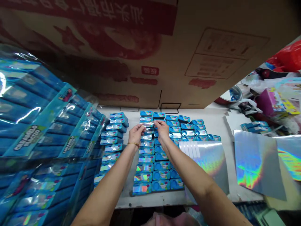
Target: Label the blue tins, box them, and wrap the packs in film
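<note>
Over the second-left column of small blue boxes point(146, 159), my left hand point(135, 134) and my right hand point(162, 129) pinch opposite ends of a small shiny sticker point(148, 125). The sticker lies at the top face of one box; whether it is stuck down is too small to tell. Boxes nearer me in this column carry shiny rainbow strips, while those in the neighbouring column point(161, 174) show bare round marks. Partly beneath my right forearm lies a silver holographic sticker sheet point(211, 160), with several pale strips near its top left.
A large cardboard carton point(174, 72) walls off the back. Plastic-wrapped stacks of blue boxes point(47, 119) rise at the left, beside another box column point(110, 141). More holographic sheets point(258, 163), a metal bowl point(232, 94) and clutter lie right. The white table's front edge point(150, 204) is close.
</note>
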Demonstrator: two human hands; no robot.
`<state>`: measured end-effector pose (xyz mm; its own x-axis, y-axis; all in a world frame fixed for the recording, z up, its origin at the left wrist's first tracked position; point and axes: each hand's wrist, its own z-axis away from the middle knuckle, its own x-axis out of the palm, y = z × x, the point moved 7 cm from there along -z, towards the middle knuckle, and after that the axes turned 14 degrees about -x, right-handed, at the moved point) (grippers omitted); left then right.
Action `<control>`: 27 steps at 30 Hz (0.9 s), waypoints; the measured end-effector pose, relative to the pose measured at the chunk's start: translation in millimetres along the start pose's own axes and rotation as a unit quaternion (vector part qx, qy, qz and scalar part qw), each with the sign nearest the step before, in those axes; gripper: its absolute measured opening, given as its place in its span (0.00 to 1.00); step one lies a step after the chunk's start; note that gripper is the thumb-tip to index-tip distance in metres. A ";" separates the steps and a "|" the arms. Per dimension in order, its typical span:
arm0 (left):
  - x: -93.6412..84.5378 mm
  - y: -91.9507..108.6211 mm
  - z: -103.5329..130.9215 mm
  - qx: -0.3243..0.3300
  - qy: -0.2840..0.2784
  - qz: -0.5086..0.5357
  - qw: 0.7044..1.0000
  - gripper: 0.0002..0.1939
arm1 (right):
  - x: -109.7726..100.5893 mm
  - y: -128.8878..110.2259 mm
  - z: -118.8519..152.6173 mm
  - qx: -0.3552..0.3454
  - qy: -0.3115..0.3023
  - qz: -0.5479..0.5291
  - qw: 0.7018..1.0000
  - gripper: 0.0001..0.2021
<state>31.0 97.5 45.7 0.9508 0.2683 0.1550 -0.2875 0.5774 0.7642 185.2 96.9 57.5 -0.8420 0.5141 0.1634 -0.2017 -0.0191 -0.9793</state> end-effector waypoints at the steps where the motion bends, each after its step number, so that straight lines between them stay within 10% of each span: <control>1: -6.3 5.9 -11.4 0.000 0.010 -0.001 1.000 0.20 | 12.1 2.8 -5.8 -0.022 -0.003 0.005 1.000 0.11; 6: -21.6 33.4 -64.0 0.015 0.065 -0.052 0.996 0.15 | 53.2 12.0 -36.5 -0.114 -0.013 0.142 0.983 0.10; 14: -14.9 50.8 -117.3 0.044 0.070 -0.115 0.990 0.04 | 74.3 17.5 -51.2 -0.162 -0.012 0.480 0.862 0.15; 23: -13.9 37.9 -135.7 0.059 0.079 -0.222 0.970 0.15 | 74.9 17.9 -55.6 -0.191 -0.059 0.600 0.775 0.16; 27: -1.9 46.5 -118.1 0.177 0.079 -0.347 0.918 0.20 | 84.9 8.2 -45.3 -0.288 -0.181 0.647 0.683 0.18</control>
<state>2.2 214.9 7.0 0.8543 0.0558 -0.5168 0.4623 0.3729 0.8045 134.8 179.3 57.9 -0.2191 0.1386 -0.9658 0.9700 0.1378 -0.2003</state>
